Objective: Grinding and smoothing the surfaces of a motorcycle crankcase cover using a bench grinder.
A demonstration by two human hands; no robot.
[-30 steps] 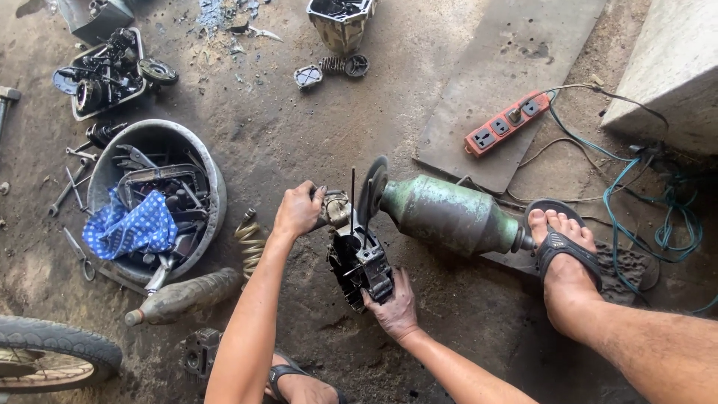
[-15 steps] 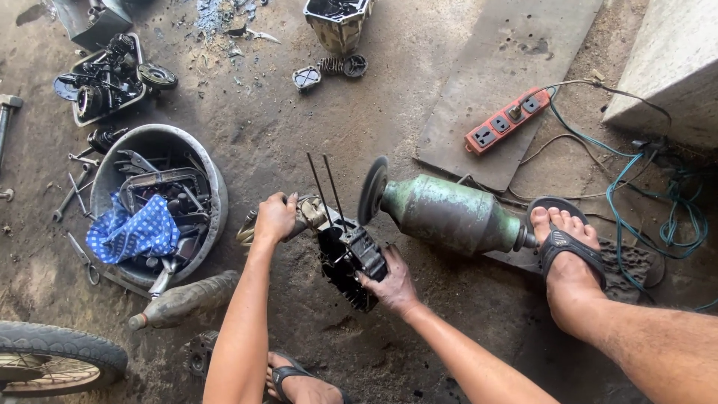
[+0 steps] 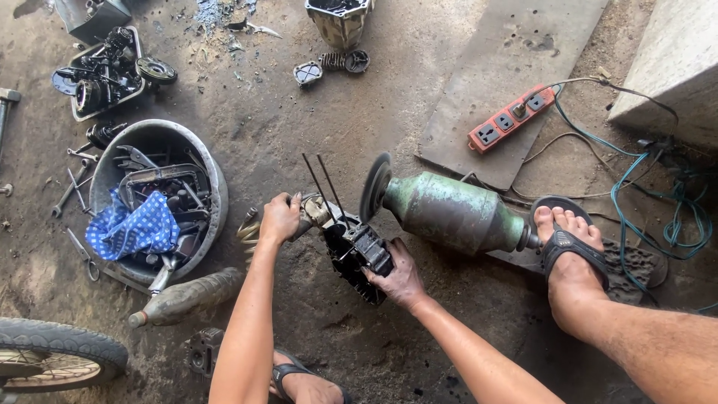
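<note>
1. We grip a dark engine block (image 3: 357, 258) with our right hand (image 3: 400, 278), fingers wrapped over its lower end, on the concrete floor (image 3: 389, 97) near the middle.
2. Our left hand (image 3: 280, 218) is clenched around a small metal part (image 3: 314, 209) touching the block's upper end.
3. Two thin studs (image 3: 323, 187) stick up from the block.
4. Just beside it lies a green motor (image 3: 449, 212) with a grinding disc (image 3: 374, 187); a sandalled foot (image 3: 572, 254) rests at the motor's far end.
</note>
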